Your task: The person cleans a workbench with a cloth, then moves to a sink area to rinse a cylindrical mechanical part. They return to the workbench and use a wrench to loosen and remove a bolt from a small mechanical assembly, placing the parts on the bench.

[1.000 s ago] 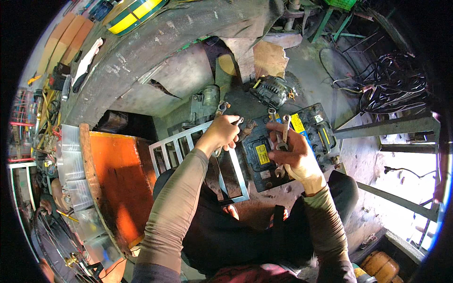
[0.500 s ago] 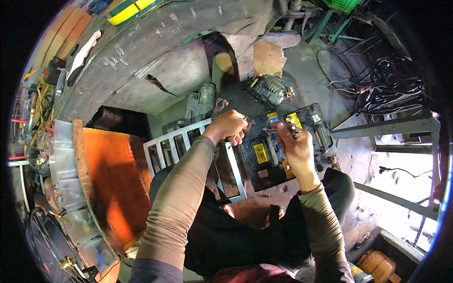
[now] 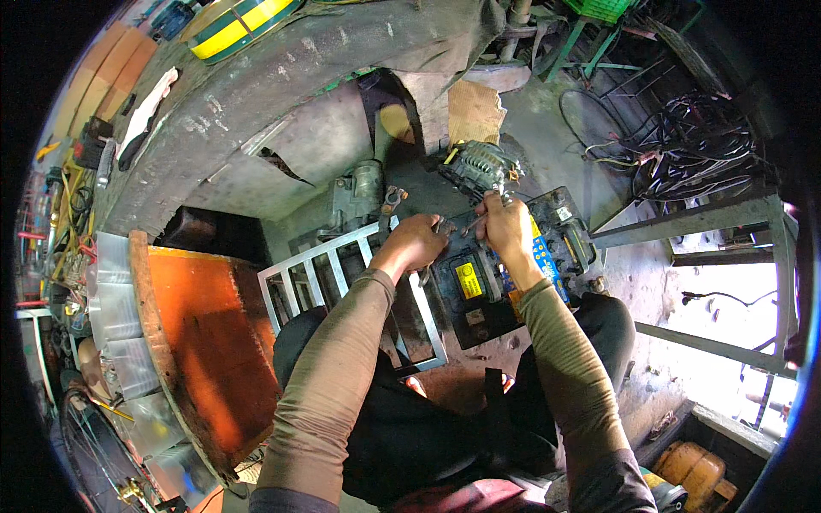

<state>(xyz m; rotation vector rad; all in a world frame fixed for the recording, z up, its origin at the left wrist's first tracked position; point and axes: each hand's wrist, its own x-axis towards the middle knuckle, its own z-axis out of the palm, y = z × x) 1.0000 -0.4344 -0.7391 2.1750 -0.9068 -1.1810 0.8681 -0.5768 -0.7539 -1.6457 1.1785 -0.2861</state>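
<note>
My left hand is closed around something mostly hidden, apparently a battery cable clamp, near the battery's left end. My right hand is closed on wrenches just to its right, over the far part of the black battery with yellow and blue labels. A silver metal rack frame stands beside the battery under my left forearm. Behind it, a starter motor lies near a loose cable clamp; an alternator sits beyond the battery.
An orange wooden board and clear plastic bins are at left. A torn dark ledge curves behind. Coiled black cables, cardboard and a steel angle frame are at right. My knees flank the battery.
My right hand has moved up and away from me to the battery's far end, with the wrenches turned lower. My left hand has shifted slightly forward, then back down, beside it.
</note>
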